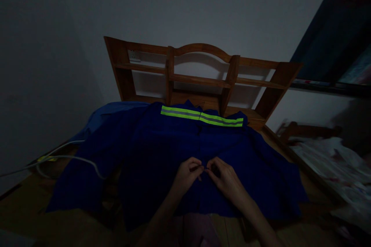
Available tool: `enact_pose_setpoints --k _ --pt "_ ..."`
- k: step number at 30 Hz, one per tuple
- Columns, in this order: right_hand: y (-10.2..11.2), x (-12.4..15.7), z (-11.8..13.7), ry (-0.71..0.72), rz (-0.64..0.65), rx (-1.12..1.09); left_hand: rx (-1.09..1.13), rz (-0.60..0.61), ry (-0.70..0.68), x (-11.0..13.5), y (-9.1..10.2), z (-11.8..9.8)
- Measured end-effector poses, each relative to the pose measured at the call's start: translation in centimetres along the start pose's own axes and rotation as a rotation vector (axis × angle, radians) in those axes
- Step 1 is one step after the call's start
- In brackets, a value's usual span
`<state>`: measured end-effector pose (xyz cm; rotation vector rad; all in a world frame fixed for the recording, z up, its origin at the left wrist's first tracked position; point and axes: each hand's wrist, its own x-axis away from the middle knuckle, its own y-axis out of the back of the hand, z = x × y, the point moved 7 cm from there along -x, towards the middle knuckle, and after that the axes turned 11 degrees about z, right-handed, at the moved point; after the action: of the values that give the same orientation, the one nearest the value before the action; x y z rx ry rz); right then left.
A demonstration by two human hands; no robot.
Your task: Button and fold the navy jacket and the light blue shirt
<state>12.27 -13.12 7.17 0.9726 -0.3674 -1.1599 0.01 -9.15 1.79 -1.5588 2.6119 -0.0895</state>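
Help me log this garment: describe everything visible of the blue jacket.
The dark-blue jacket, apparently cloth, lies spread front up, slightly rumpled, collar toward the wooden shelf, sleeves spread sideways. A yellow-green band with a grey stripe crosses its chest, divided at the front opening. The left hand and right hand pinch it there, lower down.

Jacket (150,142): blue cloth, matt, softly creased along the sleeves.
Reflective bands (179,113): smooth, flat tape-like strips, lime green with a grey stripe.
Lighter blue fabric (101,114): matt cloth, loosely rumpled.
Shelf (199,81): brown wood, smooth, with a faint sheen on its boards.
Table (272,139): wood, its finish hard to read in the dim light.
Cable (78,157): pale, smooth, plastic-looking sheath.
Wall (174,7): matt, smooth, painted-looking.
White sheeting (333,158): thin and crumpled; plastic or cloth, cannot tell.
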Motion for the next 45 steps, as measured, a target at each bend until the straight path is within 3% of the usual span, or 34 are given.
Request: enact_pose_setpoints --k 6,16,21,32,36,40,45 --pt "0.1 0.0 0.3 -0.031 0.014 -0.017 0.026 -0.011 0.023 -0.2 0.1 0.7" --pt "-1.0 0.2 -0.4 -0.093 0.062 0.107 -0.05 -0.004 0.019 0.0 0.0 -0.5" --pt "-1.2 0.0 -1.2 -0.061 0.029 -0.135 -0.035 0.028 0.078 0.0 -0.2 0.3" --pt "-1.5 0.2 -2.3 -0.131 0.066 -0.424 -0.049 0.058 0.009 -0.1 -0.8 0.2" --pt "-1.5 0.1 -2.8 -0.131 0.036 -0.534 -0.205 -0.045 -0.03 0.0 -0.4 -0.2" --pt "-0.9 0.5 -2.3 -0.102 -0.06 -0.473 -0.346 -0.091 -0.078 0.0 -0.6 -0.4" --pt "0.2 2.1 -0.3 -0.041 -0.18 -0.213 -0.393 -0.104 -0.086 0.1 -0.6 -0.4"
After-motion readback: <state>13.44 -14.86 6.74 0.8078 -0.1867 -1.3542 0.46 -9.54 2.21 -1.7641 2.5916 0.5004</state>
